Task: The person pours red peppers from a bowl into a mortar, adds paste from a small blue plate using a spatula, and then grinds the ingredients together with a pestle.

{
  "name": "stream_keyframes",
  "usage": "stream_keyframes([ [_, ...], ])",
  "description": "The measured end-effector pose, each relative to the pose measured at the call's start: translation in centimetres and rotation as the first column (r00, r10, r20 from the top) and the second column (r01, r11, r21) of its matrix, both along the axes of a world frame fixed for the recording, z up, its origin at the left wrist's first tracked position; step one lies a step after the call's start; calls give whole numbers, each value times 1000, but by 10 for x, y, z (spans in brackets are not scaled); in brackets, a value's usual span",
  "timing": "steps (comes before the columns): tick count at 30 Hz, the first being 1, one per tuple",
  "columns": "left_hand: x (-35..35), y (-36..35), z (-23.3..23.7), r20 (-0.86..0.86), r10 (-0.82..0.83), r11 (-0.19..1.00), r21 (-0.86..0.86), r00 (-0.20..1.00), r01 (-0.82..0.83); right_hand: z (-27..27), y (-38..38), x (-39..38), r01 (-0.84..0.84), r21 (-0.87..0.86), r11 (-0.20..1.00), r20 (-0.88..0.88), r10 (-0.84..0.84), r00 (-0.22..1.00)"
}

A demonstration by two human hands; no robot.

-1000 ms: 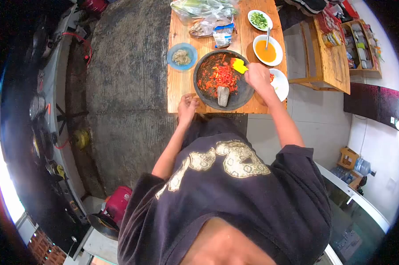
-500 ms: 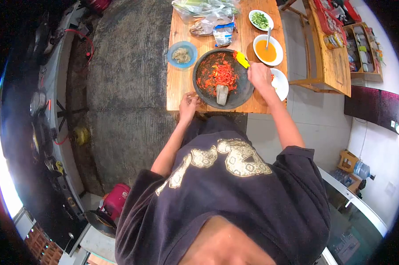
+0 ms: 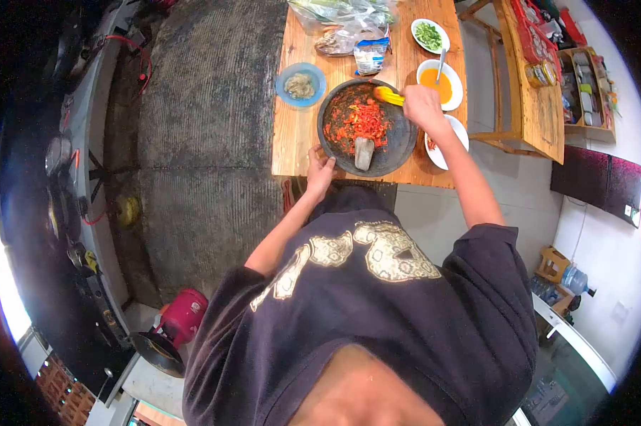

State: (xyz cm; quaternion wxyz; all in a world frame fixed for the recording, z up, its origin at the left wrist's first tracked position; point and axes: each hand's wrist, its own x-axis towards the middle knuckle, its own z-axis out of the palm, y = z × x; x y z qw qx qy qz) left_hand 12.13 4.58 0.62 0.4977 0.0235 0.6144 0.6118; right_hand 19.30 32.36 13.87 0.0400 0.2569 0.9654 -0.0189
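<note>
A dark round stone mortar [image 3: 404,142] holds crushed red chili [image 3: 367,119] and a grey stone pestle [image 3: 364,153], which rests at its near side. My right hand [image 3: 423,106] is closed round a yellow spatula [image 3: 389,96], whose head reaches over the mortar's far right part. At the mortar's near left rim is my left hand [image 3: 320,170], its thumb and fingers touching the rim. To the right, partly under my right forearm, sits a white plate [image 3: 459,131] with a little red food.
A blue bowl [image 3: 281,86] stands left of the mortar. Behind are plastic bags [image 3: 345,18] and a blue-white packet [image 3: 370,57]. A bowl of chopped greens [image 3: 429,34] and a bowl of orange liquid [image 3: 437,84] with a spoon stand at the right. A wooden table [image 3: 540,128] is farther right.
The whole view has shifted slightly, moving the table things a little right. The spatula's head has moved from the mortar's far right rim inward and lies flatter. My left hand stays at the rim.
</note>
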Motion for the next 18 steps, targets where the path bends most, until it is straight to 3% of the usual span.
stream_keyframes([
  [3, -3, 2, 10, -14, 25, 1000, -15, 1000, -25, -7, 5, -2, 57, 4, 998, 60, -57, 997],
  [9, -2, 2, 11, -17, 30, 999, -43, 999, -31, 8, -22, -11, -47, -64, 997, -70, 42, 997],
  [13, -4, 2, 5, -43, 3, 997, -72, 999, -7, 8, -45, 35, 9, -20, 1000, -210, -13, 978],
  [18, -6, 2, 8, -29, -5, 998, -58, 1000, 4, -44, -68, 88, 122, -34, 992, -259, -126, 958],
])
